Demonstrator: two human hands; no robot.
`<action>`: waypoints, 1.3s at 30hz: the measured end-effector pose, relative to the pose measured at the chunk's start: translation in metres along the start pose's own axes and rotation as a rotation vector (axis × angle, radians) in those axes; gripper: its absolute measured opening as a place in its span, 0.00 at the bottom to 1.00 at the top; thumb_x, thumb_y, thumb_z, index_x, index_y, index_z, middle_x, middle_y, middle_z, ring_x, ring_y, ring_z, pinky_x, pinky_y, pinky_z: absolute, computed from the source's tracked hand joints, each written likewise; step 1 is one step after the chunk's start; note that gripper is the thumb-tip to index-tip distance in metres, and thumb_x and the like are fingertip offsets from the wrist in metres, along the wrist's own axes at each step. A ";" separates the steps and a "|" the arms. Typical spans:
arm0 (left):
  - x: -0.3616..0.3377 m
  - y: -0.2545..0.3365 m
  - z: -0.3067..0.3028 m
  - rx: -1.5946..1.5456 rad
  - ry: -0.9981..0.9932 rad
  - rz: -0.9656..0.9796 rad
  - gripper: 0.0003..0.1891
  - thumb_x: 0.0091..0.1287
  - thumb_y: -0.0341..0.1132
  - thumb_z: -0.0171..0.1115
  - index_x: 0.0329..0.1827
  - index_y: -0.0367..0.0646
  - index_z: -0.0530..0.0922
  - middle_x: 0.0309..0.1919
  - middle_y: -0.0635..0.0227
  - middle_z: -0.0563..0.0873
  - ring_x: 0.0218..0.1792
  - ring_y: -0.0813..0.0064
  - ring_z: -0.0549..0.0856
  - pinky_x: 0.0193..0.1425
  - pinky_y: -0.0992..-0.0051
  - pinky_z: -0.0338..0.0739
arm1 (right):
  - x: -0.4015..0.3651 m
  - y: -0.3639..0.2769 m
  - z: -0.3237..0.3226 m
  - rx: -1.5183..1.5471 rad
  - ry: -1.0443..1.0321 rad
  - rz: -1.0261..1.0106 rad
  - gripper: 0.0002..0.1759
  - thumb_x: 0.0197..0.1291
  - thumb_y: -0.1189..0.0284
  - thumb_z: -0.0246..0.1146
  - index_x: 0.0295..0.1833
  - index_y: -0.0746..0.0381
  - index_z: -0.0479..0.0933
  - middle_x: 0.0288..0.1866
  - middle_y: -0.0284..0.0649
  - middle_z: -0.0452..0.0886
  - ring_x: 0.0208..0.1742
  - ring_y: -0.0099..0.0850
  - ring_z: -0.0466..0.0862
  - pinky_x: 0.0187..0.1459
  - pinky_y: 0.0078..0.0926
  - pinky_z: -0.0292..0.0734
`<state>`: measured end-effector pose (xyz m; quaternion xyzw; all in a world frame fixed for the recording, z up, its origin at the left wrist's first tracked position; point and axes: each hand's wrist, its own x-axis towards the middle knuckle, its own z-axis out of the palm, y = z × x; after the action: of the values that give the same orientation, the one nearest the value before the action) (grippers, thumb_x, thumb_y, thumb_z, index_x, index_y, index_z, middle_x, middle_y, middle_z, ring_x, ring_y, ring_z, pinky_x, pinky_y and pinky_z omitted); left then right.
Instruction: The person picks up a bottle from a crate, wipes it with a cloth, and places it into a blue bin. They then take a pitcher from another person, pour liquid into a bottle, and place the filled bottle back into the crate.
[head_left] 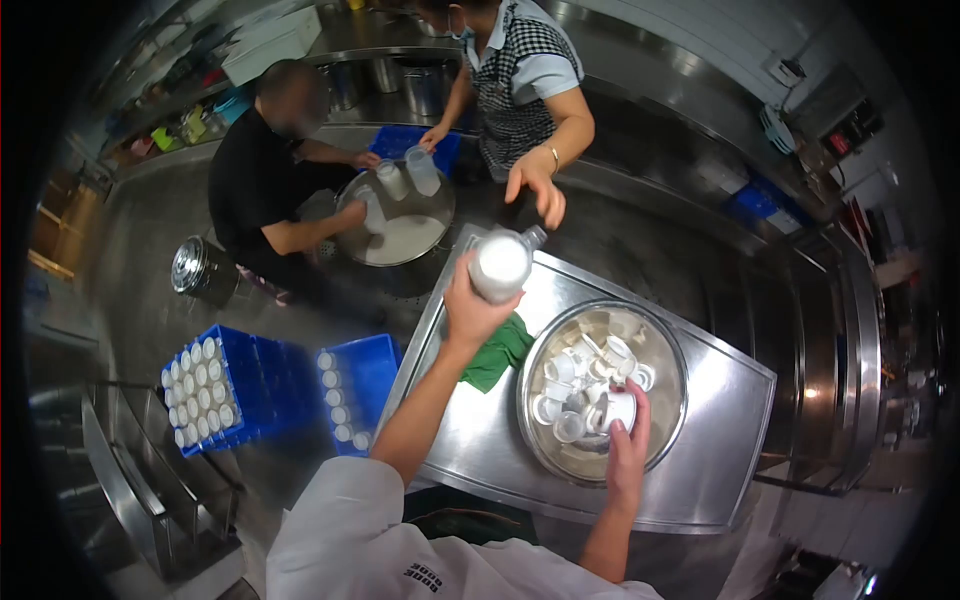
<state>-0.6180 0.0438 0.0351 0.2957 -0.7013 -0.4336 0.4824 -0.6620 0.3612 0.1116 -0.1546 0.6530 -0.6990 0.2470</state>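
My left hand (478,312) is wrapped round a clear plastic jug (500,268) full of white liquid. Its open top faces me, above the table's far-left corner. Down in a steel bowl (678,365), my right hand (630,440) grips a white lid (620,409) between thumb and fingers. Several loose white lids (563,368) fill the bowl around it. A crumpled green cloth (495,358) lies on the steel table (490,430) by my left forearm. Just beyond the jug, a co-worker's hand (538,190) reaches out with nothing in it.
Two co-workers lean over a large pot (400,245) of white liquid, holding clear containers. On the floor at left stand blue crates (270,385) with several white-lidded containers, and a lidded steel pot (190,265). Steel counters (640,110) run along the back.
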 end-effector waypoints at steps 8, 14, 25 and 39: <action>-0.097 0.065 -0.109 0.083 -0.050 -0.138 0.46 0.40 0.40 0.93 0.66 0.40 0.79 0.52 0.52 0.91 0.53 0.51 0.93 0.57 0.60 0.88 | 0.063 -0.098 0.160 -0.840 -0.788 -0.780 0.41 0.55 0.73 0.69 0.78 0.56 0.75 0.75 0.51 0.74 0.68 0.53 0.75 0.72 0.49 0.70; -0.145 0.056 -0.175 0.183 0.064 -0.176 0.44 0.40 0.39 0.92 0.64 0.40 0.80 0.55 0.52 0.90 0.54 0.47 0.91 0.58 0.58 0.87 | 0.040 -0.070 0.231 -0.980 -1.297 -0.860 0.42 0.55 0.70 0.70 0.80 0.58 0.72 0.75 0.53 0.73 0.71 0.55 0.73 0.74 0.53 0.69; -0.227 0.023 -0.315 0.144 0.109 -0.281 0.44 0.39 0.35 0.89 0.66 0.43 0.81 0.63 0.54 0.88 0.64 0.50 0.87 0.69 0.58 0.82 | -0.070 -0.020 0.336 -1.127 -1.639 -0.977 0.48 0.52 0.66 0.78 0.79 0.59 0.69 0.70 0.58 0.72 0.63 0.53 0.78 0.66 0.50 0.78; -0.307 -0.076 -0.510 0.308 -0.022 -0.593 0.51 0.48 0.37 0.85 0.82 0.49 0.72 0.79 0.51 0.74 0.80 0.49 0.71 0.82 0.53 0.68 | -0.199 0.163 0.443 -1.240 -1.288 -0.507 0.37 0.51 0.64 0.80 0.65 0.60 0.73 0.58 0.52 0.72 0.45 0.60 0.88 0.44 0.54 0.87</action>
<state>-0.0318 0.1011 -0.0810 0.5517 -0.6473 -0.4472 0.2770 -0.2343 0.0951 0.0154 -0.7554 0.5936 -0.0375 0.2751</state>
